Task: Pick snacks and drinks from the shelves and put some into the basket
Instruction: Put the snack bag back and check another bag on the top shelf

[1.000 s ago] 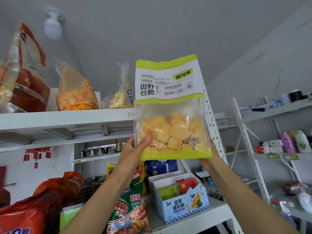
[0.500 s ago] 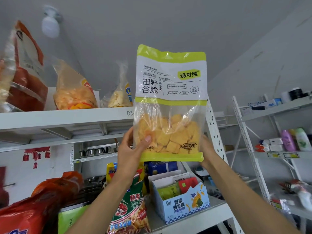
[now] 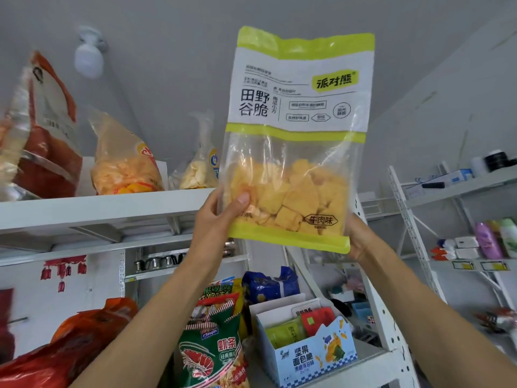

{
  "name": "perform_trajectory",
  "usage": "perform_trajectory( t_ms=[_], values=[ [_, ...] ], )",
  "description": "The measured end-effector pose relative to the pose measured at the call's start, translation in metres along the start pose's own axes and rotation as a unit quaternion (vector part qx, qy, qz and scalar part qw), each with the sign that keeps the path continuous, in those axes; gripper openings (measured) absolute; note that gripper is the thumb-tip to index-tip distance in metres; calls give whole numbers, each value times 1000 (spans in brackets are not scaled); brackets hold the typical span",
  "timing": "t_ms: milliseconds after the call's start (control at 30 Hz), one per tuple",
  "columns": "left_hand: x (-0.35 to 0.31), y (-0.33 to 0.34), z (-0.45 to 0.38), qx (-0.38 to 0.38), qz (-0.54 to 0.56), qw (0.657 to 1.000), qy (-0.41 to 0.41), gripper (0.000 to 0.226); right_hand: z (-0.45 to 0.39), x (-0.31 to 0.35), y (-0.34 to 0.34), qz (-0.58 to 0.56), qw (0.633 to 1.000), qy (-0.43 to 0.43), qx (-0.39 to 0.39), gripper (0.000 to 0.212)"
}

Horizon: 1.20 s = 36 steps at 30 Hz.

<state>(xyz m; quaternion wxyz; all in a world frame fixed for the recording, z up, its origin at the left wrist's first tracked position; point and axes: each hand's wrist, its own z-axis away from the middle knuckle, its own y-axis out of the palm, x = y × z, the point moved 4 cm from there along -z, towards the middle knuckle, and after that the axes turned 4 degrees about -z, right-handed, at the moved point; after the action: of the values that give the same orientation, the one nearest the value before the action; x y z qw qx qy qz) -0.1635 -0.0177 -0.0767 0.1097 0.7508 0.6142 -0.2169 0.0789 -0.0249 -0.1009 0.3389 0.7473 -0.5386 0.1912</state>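
Holding item one, the snack bag [image 3: 296, 152], up in front of me with both hands, upright and slightly tilted, its face toward me, in front of the top shelf [image 3: 103, 208] edge.

- Snack bag: white label panel with lime-green bands at top, middle and bottom; clear lower window showing yellow-orange square pieces.
- My left hand [image 3: 215, 222]: grips the bag's lower left corner; thumb pressed flat on the front of the clear window, the other fingers curled out of sight behind the bag.
- My right hand [image 3: 361, 239]: cups the lower right corner from behind and below; only the palm edge and wrist show, so I cannot tell how those fingers lie, though the bag rests against the hand.
- Top shelf, white, left of the bag: a red-and-clear bag [image 3: 42, 135], a clear bag of orange chips [image 3: 123, 163], and a smaller clear bag of pale chips [image 3: 201, 169] just beside the held bag's left edge.
- Lower shelf, below my arms: a green prawn-cracker bag [image 3: 212, 348], a blue bag [image 3: 268, 284] behind it, and an open blue-and-white display box [image 3: 316, 359] holding small sachets.
- Lower left: orange-red bags [image 3: 70, 348], blurred.
- Right: a second white rack [image 3: 447, 189] carrying bottles and small boxes, well apart from the bag.
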Motion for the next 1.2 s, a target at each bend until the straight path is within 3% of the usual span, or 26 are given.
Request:
perform_trajectory(
  t_ms=[67, 167, 267, 400, 467, 533, 667, 833, 967, 1100, 1200],
  values=[
    [-8, 0, -23, -32, -28, 999, 9, 74, -5, 11, 7, -6, 998, -55, -20, 54],
    [-15, -2, -57, -128, -80, 988, 16, 68, -15, 25, 18, 18, 986, -127, -107, 38],
    [-21, 1, -83, -190, -153, 969, 44, 61, -27, 30, 24, 31, 965, -173, -195, 45],
    [-25, 17, -92, -167, -269, 941, 120, 46, -52, 36, 37, 79, 930, -229, -275, 48],
    [-23, 27, -91, -140, -276, 943, 120, 36, -67, 37, 44, 113, 917, -225, -309, 51],
    [-18, 32, -94, -122, -287, 945, 99, 40, -79, 41, 54, 162, 907, -212, -325, 53],
    [-4, 32, -113, -94, -388, 915, 53, 51, -114, 47, 67, 295, 893, -158, -302, 62],
    [6, 21, -133, -84, -426, 901, 15, 32, -143, 52, 73, 423, 872, -114, -220, 58],
    [19, 18, -144, -65, -500, 863, -21, 37, -152, 45, 65, 486, 847, -94, -191, 44],
    [30, 22, -149, -58, -551, 832, -30, 42, -162, 30, 54, 509, 843, -80, -152, 40],
    [35, 25, -149, -60, -583, 809, -46, 36, -166, 15, 48, 559, 818, -67, -119, 43]
  ],
)
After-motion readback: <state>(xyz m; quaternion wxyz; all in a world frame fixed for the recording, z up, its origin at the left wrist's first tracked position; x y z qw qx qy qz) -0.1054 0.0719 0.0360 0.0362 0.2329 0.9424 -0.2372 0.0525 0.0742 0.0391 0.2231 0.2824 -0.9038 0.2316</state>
